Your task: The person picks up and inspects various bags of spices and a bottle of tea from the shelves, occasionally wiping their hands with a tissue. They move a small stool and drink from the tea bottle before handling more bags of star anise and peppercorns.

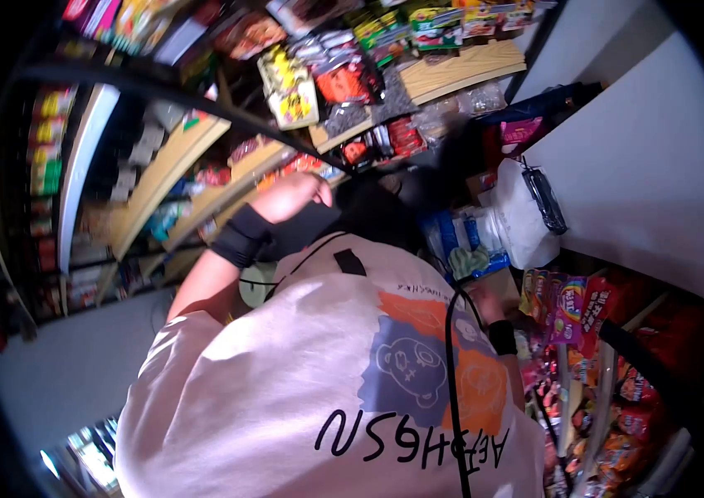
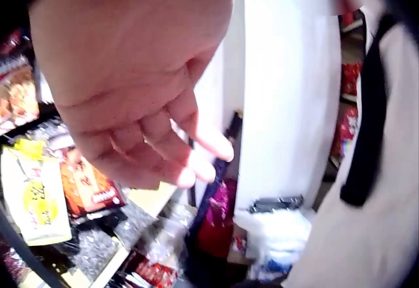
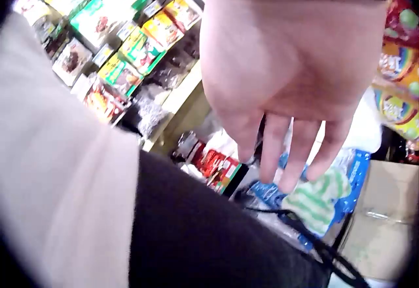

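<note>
A person in a pale pink printed T-shirt (image 1: 285, 390) stands between shop shelves. My left hand (image 1: 298, 195), above a black wristband (image 1: 244, 236), is raised toward the wooden shelves of snack packets. In the left wrist view the left hand (image 2: 196, 163) has loosely curled fingers and holds nothing; a yellow packet (image 2: 33, 196) and a red-brown packet (image 2: 85, 183) lie below it. My right hand (image 3: 288, 170) hangs with straight fingers, empty, above a blue package with a green striped cloth (image 3: 321, 199). In the head view only its black band (image 1: 501, 336) shows plainly.
Wooden shelves (image 1: 460, 70) packed with bright packets fill the left and top. A white wall (image 1: 642, 166) stands at right, with a white plastic bag (image 1: 518, 216) at its foot. Rainbow candy packs (image 1: 563, 307) hang on the right rack. A cardboard box (image 3: 380, 235) sits low.
</note>
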Demonstrator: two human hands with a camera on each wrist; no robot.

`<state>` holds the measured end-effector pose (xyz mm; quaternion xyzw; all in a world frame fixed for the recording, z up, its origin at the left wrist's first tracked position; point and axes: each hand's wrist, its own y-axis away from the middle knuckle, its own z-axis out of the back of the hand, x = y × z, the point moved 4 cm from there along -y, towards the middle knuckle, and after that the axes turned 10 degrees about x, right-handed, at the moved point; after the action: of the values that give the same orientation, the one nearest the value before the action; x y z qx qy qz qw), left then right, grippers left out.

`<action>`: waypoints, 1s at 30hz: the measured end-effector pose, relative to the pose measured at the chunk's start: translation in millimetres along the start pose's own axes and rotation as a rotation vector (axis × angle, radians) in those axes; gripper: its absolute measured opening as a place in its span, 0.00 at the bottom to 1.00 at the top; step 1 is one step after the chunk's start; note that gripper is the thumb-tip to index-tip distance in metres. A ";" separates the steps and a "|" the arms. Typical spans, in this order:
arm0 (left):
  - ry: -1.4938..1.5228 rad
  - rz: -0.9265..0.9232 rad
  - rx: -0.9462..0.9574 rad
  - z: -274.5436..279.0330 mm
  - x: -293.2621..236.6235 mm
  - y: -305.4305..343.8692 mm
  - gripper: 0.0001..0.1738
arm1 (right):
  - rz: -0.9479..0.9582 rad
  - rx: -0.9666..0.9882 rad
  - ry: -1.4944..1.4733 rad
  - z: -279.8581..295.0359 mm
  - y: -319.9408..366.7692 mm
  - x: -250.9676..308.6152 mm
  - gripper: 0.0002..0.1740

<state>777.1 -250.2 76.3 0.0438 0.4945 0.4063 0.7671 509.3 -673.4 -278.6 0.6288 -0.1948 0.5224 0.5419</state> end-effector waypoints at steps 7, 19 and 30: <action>-0.520 -0.017 0.657 -83.2 208.8 -206.5 0.27 | -0.218 -0.102 0.098 -165.7 -113.6 7.0 0.20; -0.614 0.068 0.803 -94.6 285.6 -185.6 0.11 | -0.363 -0.435 0.064 -222.8 -139.3 111.2 0.05; 0.231 0.328 1.479 -47.1 216.0 -59.7 0.17 | -0.253 0.134 -0.821 -238.1 -106.7 140.0 0.12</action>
<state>813.3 -161.7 -131.8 0.5759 0.7018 0.0800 0.4115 542.6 -381.8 -239.8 0.8372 -0.2811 0.1703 0.4371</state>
